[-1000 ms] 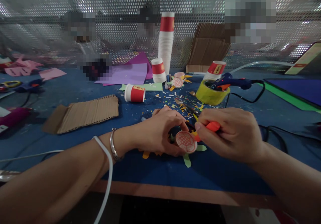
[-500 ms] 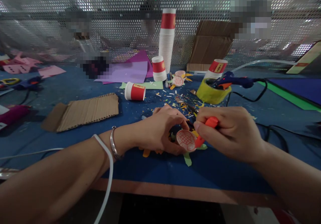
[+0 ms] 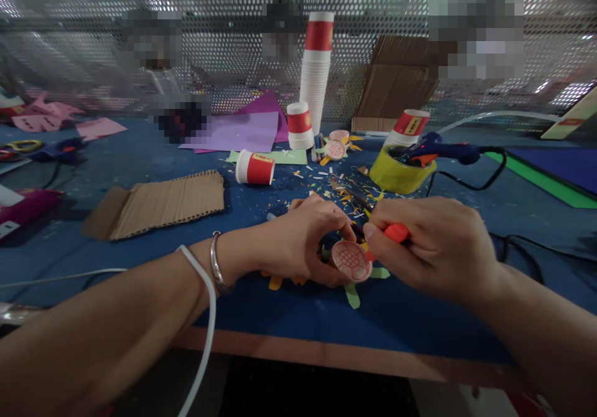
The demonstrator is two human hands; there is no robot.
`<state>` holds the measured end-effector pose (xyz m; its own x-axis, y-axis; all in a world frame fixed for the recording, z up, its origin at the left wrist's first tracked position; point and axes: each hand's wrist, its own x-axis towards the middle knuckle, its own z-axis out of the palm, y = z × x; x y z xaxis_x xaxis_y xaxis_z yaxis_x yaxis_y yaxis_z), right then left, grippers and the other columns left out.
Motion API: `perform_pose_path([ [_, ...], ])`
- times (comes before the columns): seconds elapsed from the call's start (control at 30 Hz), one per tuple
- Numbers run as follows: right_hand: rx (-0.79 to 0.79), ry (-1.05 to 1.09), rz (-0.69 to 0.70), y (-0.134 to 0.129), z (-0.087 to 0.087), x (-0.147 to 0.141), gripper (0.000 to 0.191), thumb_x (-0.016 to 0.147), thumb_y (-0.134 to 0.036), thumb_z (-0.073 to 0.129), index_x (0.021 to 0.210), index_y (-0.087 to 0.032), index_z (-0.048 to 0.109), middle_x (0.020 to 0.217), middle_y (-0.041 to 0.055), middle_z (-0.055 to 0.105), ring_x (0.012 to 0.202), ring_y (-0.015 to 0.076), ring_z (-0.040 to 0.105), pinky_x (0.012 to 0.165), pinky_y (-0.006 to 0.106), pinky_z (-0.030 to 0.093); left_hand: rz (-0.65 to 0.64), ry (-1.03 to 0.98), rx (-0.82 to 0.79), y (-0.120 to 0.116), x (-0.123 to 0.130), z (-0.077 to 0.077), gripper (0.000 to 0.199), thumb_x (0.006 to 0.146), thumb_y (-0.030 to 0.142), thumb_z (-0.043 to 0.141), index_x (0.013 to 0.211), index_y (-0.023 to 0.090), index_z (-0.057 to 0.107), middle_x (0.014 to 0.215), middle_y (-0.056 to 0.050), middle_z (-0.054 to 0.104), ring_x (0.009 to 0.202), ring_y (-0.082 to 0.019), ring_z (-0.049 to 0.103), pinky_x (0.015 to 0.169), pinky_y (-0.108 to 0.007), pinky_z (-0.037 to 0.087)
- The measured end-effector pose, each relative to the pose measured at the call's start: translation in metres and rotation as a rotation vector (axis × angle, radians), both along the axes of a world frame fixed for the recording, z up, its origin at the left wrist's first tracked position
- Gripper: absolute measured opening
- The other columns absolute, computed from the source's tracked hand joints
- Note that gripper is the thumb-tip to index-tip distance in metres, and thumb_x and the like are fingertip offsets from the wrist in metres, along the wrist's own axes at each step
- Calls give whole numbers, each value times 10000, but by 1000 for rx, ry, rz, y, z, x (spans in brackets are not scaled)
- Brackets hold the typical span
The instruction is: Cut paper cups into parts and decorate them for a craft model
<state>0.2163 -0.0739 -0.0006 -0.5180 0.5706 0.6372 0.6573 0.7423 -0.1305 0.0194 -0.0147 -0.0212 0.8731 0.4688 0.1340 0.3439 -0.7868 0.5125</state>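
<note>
My left hand [image 3: 310, 239] curls its thumb and fingers around a small round paper disc [image 3: 352, 261] with red shell-like lines drawn on it. Pale green paper strips [image 3: 353, 295] stick out from beneath the disc like legs. My right hand [image 3: 433, 249] is closed on a red marker [image 3: 397, 233], whose lower end meets the disc's right edge; its tip is hidden. Beyond the right hand's fingers lies a dark pointed tool [image 3: 359, 199], partly covered. Orange paper pieces [image 3: 275, 282] show below my left hand.
Paper scraps [image 3: 321, 183] litter the middle. Behind stand a tall cup stack [image 3: 317, 68] and a similar patterned disc [image 3: 334, 149]. A paper cup [image 3: 254, 168] lies sideways near cardboard [image 3: 170, 204]. A glue gun [image 3: 438, 149] rests in a yellow tape roll [image 3: 401, 171]. Purple paper [image 3: 233, 132] lies farther back.
The view has shifted slightly. The marker stands a little higher against the disc's edge, with less of it showing below my right thumb. Both hands keep their hold.
</note>
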Motion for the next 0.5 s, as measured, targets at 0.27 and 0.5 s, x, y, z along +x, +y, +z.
perform_pose_path([
  [0.27,75,3,-54,1,-5,2,256,907,-185,520,659,-237,480,528,-32,535,464,107,489,466,273,321,19,52,-24,-4,-1,6,407,689,371,830,1021,196,672,1057,-66,646,1028,-261,531,898,-410,374],
  [0.5,70,228,-86,1,-8,7,245,862,-167,564,634,-220,494,523,-50,557,443,78,491,466,228,363,30,-10,-23,-4,-5,1,435,693,407,832,1045,216,663,1096,-58,660,1048,-267,554,914,-421,396],
])
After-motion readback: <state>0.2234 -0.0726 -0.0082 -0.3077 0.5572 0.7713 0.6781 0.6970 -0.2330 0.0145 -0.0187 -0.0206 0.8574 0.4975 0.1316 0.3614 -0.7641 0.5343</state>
